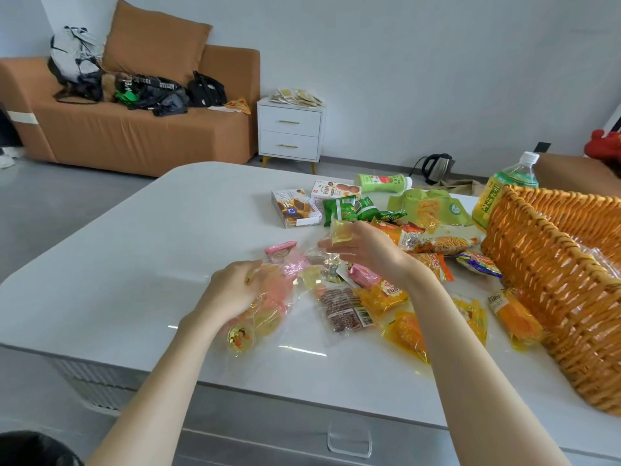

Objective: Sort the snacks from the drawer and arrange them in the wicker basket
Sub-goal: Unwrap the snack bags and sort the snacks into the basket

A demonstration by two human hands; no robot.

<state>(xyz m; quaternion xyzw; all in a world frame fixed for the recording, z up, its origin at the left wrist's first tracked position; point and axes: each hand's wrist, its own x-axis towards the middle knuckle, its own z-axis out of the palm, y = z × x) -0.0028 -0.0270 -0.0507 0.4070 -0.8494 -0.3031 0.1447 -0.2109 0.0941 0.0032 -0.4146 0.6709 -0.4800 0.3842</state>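
Many snack packets lie spread over the white table [134, 264]. My left hand [235, 290] grips a clear bag of pink and yellow jelly cups [268, 314] near the table's middle. My right hand [366, 250] pinches a small yellow jelly cup [339, 232] just above the pile. Beside it lie pink packets [285, 253], a brown biscuit pack [342, 311], orange packets [383, 294] and green packets [346, 210]. The wicker basket [537, 264] stands at the right edge, tilted toward me, with clear wrappers inside.
Two biscuit boxes [295, 210], a green bottle lying down [383, 183] and a big yellow drink bottle [497, 193] sit at the far side. A drawer handle [349, 438] shows under the table front. A sofa [134, 129], a white nightstand [290, 132] and a kettle [437, 166] stand behind.
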